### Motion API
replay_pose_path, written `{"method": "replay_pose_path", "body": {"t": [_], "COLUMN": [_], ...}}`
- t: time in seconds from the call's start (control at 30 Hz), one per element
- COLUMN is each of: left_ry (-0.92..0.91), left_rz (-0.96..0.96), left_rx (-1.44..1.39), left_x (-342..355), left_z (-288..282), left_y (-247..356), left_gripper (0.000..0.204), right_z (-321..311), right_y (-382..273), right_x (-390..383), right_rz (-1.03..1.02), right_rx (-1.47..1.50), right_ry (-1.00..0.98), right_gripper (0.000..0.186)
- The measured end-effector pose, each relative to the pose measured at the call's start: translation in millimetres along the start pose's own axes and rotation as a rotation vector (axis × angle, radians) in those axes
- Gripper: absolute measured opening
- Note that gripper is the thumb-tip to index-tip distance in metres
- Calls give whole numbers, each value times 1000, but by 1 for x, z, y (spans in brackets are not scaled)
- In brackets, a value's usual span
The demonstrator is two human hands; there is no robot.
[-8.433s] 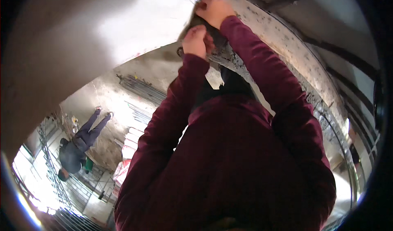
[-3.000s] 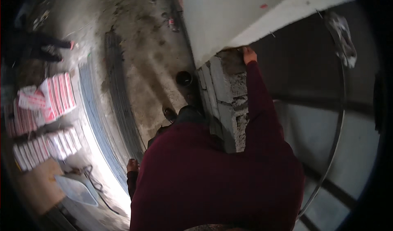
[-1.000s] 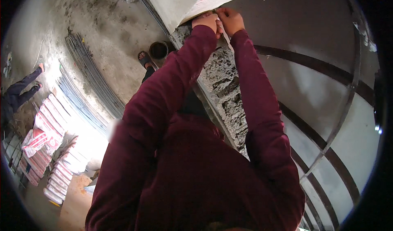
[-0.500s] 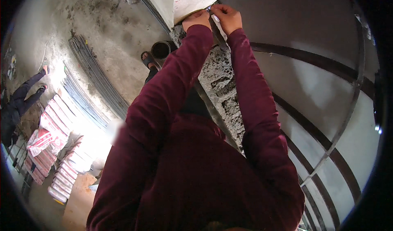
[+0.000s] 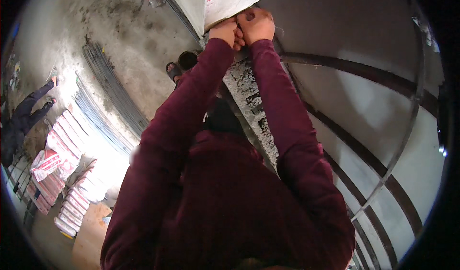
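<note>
Both my arms reach forward, and my hands meet just under the lower edge of a white, pink-marked block point(image 5: 223, 4). My left hand point(image 5: 225, 33) has its fingers curled, their tips against my other hand. Beside it my right hand point(image 5: 257, 27) is closed with the knuckles up, the back of the hand toward me. Whatever lies between the fingers is hidden. Below the hands runs a rough grey masonry ledge point(image 5: 245, 85), partly covered by my forearms.
Dark curved bars point(image 5: 352, 69) stand on the right, crossed by a thin grey rod point(image 5: 400, 155). At left are long metal rods point(image 5: 112, 83), stacked red-and-white bags point(image 5: 67, 136) and a person's legs point(image 5: 36, 100). A dark round container point(image 5: 188, 59) stands beside a sandaled foot point(image 5: 173, 70).
Both hands have come slightly nearer to me and closer together, and the right hand has rolled knuckles up. The pale strip beside the right hand is now out of sight.
</note>
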State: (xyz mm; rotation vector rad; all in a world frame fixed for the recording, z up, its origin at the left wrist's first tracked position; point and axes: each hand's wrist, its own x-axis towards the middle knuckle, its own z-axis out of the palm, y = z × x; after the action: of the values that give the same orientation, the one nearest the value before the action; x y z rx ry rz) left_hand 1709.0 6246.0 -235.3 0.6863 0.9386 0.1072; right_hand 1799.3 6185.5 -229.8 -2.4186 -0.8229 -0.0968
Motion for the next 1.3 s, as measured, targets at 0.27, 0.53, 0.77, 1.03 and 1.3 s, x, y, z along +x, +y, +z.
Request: {"method": "replay_pose_path", "body": {"t": [0.27, 0.53, 0.77, 1.03, 1.3], "left_ry": [-54, -3, 95, -118, -79], "left_rz": [19, 46, 370, 792, 394], "left_rx": [-21, 148, 498, 593, 578], "left_x": [-48, -58, -25, -30, -80], "left_z": [-17, -19, -13, 6, -19], "left_y": [1, -13, -30, -73, -56], "left_gripper": [39, 31, 20, 17, 20], "right_z": [13, -34, -46, -27, 0], "right_y": [7, 13, 3, 6, 46], "right_x": [-12, -36, -43, -15, -5], "right_rz": [-134, 128, 355, 317, 247], "right_rx": [47, 237, 433, 329, 439], "right_ry": [41, 170, -18, -303, -264], "right_gripper": [15, 19, 22, 34, 31]}}
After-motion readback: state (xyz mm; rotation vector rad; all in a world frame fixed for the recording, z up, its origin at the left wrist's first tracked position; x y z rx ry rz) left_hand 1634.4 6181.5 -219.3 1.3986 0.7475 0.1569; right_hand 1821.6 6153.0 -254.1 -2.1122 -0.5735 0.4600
